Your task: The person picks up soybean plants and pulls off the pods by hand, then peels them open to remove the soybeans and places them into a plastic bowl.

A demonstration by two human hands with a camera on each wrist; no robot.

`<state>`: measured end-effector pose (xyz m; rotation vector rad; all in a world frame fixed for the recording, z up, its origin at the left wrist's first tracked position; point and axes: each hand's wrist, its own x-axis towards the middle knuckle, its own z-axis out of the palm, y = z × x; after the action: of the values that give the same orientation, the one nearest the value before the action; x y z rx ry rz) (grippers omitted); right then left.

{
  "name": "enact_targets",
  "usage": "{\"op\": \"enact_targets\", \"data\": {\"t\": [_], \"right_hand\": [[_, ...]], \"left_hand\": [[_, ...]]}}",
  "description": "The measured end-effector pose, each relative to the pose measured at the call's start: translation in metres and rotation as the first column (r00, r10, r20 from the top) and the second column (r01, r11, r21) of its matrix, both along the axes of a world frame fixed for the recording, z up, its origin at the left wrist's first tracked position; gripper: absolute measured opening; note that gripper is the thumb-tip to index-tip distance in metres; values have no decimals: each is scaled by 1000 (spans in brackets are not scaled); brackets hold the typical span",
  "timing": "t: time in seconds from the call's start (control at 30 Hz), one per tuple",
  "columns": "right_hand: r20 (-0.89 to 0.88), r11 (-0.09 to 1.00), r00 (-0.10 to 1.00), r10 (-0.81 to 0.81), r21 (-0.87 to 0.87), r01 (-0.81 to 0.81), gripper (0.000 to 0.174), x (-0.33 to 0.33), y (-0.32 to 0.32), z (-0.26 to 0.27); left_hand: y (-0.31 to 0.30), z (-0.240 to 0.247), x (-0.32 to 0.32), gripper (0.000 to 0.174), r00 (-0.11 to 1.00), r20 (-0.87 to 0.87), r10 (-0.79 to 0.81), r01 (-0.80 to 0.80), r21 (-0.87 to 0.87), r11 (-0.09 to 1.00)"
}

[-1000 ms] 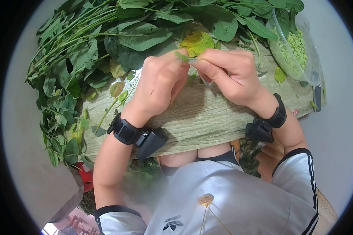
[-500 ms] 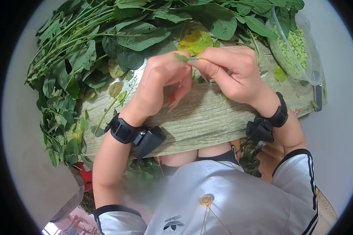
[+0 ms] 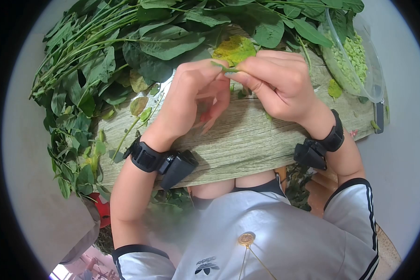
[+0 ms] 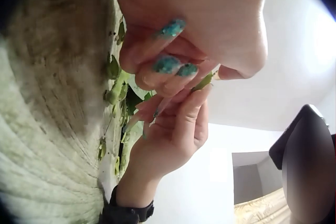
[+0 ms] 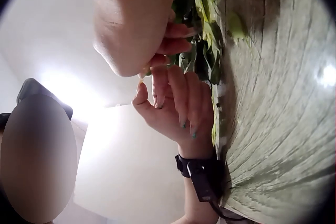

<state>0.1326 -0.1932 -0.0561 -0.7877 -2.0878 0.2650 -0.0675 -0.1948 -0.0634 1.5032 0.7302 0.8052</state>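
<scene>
A small green pod point(image 3: 228, 69) is held between the two hands, above the wooden board. The left hand point(image 3: 191, 95) pinches its left end with thumb and forefinger, the other fingers loosely bent below. At its right end the right hand point(image 3: 280, 84) pinches it between thumb and forefinger. In the left wrist view the pod point(image 4: 202, 81) shows as a green sliver between the fingertips. Fingers hide most of it in the right wrist view.
Leafy stems point(image 3: 79, 65) cover the board's point(image 3: 238, 135) back and left. A clear container point(image 3: 373, 79) of shelled green beans point(image 3: 354, 58) stands at the back right. A yellow leaf point(image 3: 234, 50) lies behind the hands, and a dark flat object point(image 3: 379, 116) at the right edge.
The left hand's lower fingers have loosened away from the palm since the earliest frame. Both hands stay almost in place, and more of the pod shows between the fingertips.
</scene>
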Motion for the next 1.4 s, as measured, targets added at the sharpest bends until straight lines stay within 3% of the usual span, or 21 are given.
{"op": "enact_targets", "data": {"t": [0.07,0.33,0.47,0.67,0.73,0.77,0.83,0.87,0.93,0.97,1.03,1.07,1.13,1.17,1.23,1.3,1.37,1.4], "right_hand": [[21,999,1000,-6,50,5,10,0,0,0],[158,995,987,-35,98,20,8,2,0,2],[132,997,991,-21,74,12,8,2,1,0],[60,996,998,11,-84,-6,13,-1,0,-6],[-106,951,994,27,-303,-58,21,-5,-3,-6],[-106,951,994,26,-303,-57,21,-6,-4,-6],[-234,809,972,-6,-572,-133,29,-8,-8,-4],[-233,810,972,-6,-571,-132,29,-9,-9,-3],[-366,690,929,-62,-688,-224,36,-12,-11,-3],[-366,691,928,-63,-688,-224,36,-12,-12,-1],[-447,535,891,-82,-774,-339,39,-12,-12,4],[-447,535,891,-83,-774,-339,39,-12,-12,6],[-541,398,832,-121,-794,-459,38,-11,-12,7],[-541,399,832,-123,-794,-458,38,-10,-11,9],[-584,230,797,-154,-806,-546,36,-7,-9,11],[-568,241,809,-149,-815,-527,37,-7,-5,5],[-549,251,823,-146,-825,-506,38,-5,-2,5],[-515,342,851,-99,-821,-457,39,-4,-1,8]], "left_hand": [[-1,5,0,42,997,79,1,15,-193,981],[0,9,-1,40,999,43,2,9,-258,966],[0,7,0,38,999,49,5,7,-253,967],[2,5,0,36,998,59,11,7,-285,959],[1,7,2,35,998,56,22,-5,-292,956],[0,8,2,34,998,51,35,-18,-300,954],[-3,10,4,32,998,9,60,-55,-268,962],[-4,11,5,30,996,-32,86,-91,-233,968],[-5,8,6,29,996,-22,86,-89,-185,979],[-5,7,6,28,996,-14,86,-87,-139,986],[-6,7,6,29,994,-40,104,-108,-89,990],[-6,7,7,29,990,-63,125,-127,-35,991],[-8,8,9,28,986,-75,147,-147,11,989],[-9,7,10,28,982,-86,171,-166,56,984],[-9,5,10,29,981,-92,171,-167,48,985],[-5,3,9,30,980,-96,171,-168,41,985],[0,1,9,27,989,-22,145,-147,-114,983],[1,0,8,27,989,-21,144,-146,-114,983]]}}
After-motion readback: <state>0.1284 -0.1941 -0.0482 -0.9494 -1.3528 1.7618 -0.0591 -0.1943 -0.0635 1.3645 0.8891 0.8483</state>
